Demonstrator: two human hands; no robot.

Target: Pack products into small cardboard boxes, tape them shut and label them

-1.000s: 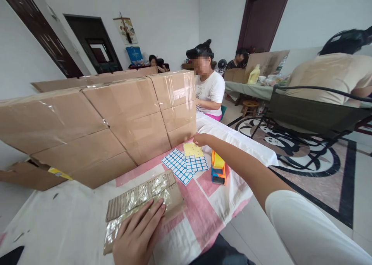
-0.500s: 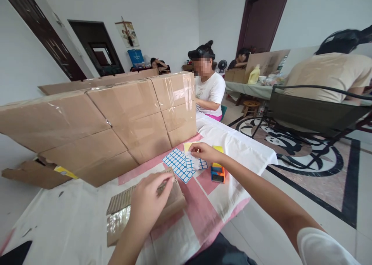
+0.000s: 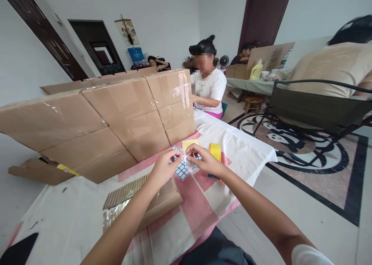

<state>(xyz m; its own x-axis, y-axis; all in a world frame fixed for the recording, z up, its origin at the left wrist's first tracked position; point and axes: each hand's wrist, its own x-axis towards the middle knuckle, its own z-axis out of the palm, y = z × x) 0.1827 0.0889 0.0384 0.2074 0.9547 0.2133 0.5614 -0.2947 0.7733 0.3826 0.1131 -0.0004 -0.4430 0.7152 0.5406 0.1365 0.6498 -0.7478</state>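
My left hand point(image 3: 163, 165) and my right hand point(image 3: 202, 159) meet above the sticker sheets. Both pinch a white sheet of blue-bordered labels point(image 3: 186, 160) between thumb and fingers. A second label sheet point(image 3: 181, 172) lies flat on the pink-and-white cloth under my hands. A yellow backing sheet point(image 3: 190, 143) lies just beyond them. Near my left forearm lies a flat cardboard packet point(image 3: 158, 203) wrapped in clear tape. A yellow tape dispenser point(image 3: 215, 151) stands right of my right hand.
A wall of taped cardboard boxes point(image 3: 116, 114) stands across the table point(image 3: 72, 222). A person in a white shirt point(image 3: 209, 87) sits beyond the boxes. Another person in beige point(image 3: 331, 67) sits in a black chair point(image 3: 314, 110) at the right. A loose cardboard flap point(image 3: 35, 170) lies at the left.
My left hand left the taped packet and came forward to the label sheet. My right hand drew back from the yellow sheet, and both hands now pinch the label sheet.
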